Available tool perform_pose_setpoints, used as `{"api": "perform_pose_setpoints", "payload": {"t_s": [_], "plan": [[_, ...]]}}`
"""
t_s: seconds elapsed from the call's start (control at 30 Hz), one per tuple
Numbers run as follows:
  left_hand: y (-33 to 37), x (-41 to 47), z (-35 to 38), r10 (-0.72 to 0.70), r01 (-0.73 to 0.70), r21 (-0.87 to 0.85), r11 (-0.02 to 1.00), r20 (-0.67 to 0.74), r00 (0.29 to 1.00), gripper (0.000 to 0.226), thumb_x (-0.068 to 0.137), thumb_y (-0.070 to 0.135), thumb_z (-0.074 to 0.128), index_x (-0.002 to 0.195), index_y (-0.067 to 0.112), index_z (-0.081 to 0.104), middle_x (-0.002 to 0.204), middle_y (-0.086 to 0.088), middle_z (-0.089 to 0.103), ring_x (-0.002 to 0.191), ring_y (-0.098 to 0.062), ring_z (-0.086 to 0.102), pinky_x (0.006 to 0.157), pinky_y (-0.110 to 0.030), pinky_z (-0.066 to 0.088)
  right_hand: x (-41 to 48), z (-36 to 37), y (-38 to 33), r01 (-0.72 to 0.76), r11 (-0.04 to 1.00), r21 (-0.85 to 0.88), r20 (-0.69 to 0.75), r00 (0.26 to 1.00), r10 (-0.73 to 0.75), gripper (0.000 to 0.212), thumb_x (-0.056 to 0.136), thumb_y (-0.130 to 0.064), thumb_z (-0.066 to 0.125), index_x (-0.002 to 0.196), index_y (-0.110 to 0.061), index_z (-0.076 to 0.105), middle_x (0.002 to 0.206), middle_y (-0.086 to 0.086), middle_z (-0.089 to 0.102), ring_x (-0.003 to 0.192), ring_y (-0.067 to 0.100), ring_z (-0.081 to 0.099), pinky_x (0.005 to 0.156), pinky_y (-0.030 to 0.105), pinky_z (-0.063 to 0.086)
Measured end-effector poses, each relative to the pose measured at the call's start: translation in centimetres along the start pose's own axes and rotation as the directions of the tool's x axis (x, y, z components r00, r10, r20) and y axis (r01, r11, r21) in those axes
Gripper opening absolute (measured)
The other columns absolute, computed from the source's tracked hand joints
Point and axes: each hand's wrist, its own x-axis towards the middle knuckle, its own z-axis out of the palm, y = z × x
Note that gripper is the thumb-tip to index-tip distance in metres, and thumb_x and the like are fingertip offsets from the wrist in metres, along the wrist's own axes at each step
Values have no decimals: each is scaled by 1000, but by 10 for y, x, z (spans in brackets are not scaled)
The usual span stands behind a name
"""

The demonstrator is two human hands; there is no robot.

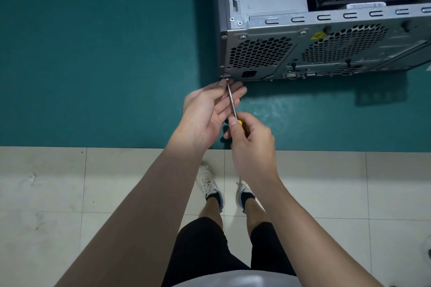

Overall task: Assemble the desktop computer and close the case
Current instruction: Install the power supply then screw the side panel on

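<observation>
Head view: mid frame, over the green desk (pixel 93 53), the left hand (pixel 207 109) lies open and flat under the screwdriver (pixel 231 100), along its thin shaft. The right hand (pixel 251 142) curls round its yellow handle. The tip meets a screw (pixel 226 76) at the lower left corner of the computer case (pixel 326 37), upper right. A tilted push could slip the tip, poking fingers or dropping the screw.

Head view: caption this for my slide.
Right hand grips a yellow-handled screwdriver, its tip at the rear corner of the open computer case, while the left hand lies open under its shaft.
</observation>
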Motion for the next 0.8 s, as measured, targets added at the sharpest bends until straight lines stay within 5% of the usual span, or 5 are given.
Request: {"api": "perform_pose_setpoints", "payload": {"t_s": [0.23, 0.33, 0.47, 0.6, 0.8], "plan": [[0, 2, -1, -11, 11, -5, 1000, 2, 1000, 15, 97, -3, 46, 104, -1, 60, 90, -14, 76, 85, -22, 75, 63, -22, 56, 3, 4, 1, 31, 999, -37, -6, 999, -31, 17, 97, -31, 47, 91, -32, 62, 69, -17, 63, 82, 28, 58, 71, 41, 50], [1, 1, -1, -28, 28, -4, 1000, -17, 999, 14, 97, -2, 48, 104, 0, 60, 90, -13, 76, 85, -22, 75, 61, -21, 56, 0, 5, 2, -9, 990, 138, 46, 999, 3, 20, 98, -26, 47, 87, -26, 64, 57, -9, 56, 57, 16, 50, 54, 32, 41], [3, -1, 1, -47, 50, 65, 997, -34, 998, 13, 98, 2, 50, 105, 3, 61, 92, -9, 76, 86, -18, 74, 48, -19, 51, 2, 2, 0, -278, 708, 650, 264, 955, 132, 24, 101, -13, 42, 86, -9, 60, 64, 12, 47, 42, 10, 31, 38, 18, 21], [4, -4, 2, -33, 40, 149, 988, -52, 998, 23, 97, 6, 54, 118, -3, 57, 93, -9, 76, 83, -17, 75, 37, -18, 35, 6, -2, 0, -461, 367, 808, 468, 880, 77, 22, 100, -13, 38, 94, -2, 56, 70, 10, 54, 39, 6, 33, 32, 14, 21], [6, -6, 5, -9, 22, 195, 981, -65, 998, 18, 93, 7, 63, 108, -2, 59, 92, -14, 76, 66, -16, 72, 32, -15, 30, 7, -2, 1, -504, 339, 794, 501, 859, 104, 22, 99, -16, 42, 98, -2, 59, 71, 9, 57, 42, 8, 38, 36, 17, 23]]}}
